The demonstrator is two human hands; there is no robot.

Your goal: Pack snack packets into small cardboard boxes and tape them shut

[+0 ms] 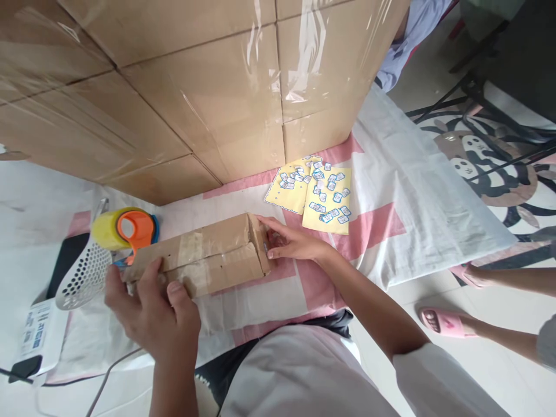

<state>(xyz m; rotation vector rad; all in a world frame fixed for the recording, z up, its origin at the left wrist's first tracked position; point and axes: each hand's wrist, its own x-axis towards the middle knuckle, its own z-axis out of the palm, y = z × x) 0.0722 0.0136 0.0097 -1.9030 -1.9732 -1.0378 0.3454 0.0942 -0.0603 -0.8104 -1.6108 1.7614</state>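
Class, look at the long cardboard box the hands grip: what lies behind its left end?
A tape dispenser sits behind the long cardboard box, orange and yellow parts showing. Its lower part is hidden by the box and the left hand.

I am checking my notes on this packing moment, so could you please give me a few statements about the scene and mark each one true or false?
1. Both hands are on the small cardboard box. True: the left hand grips its near end and the right hand presses its far end.
2. The tape dispenser lies on top of the yellow sticker sheets. False: it sits by the box's left end, away from the sheets.
3. Large cardboard cartons stand behind the small box. True.
4. The small box stands open with its flaps up. False: its flaps are folded shut.
5. Another person's foot in a pink slipper shows on the floor. True.
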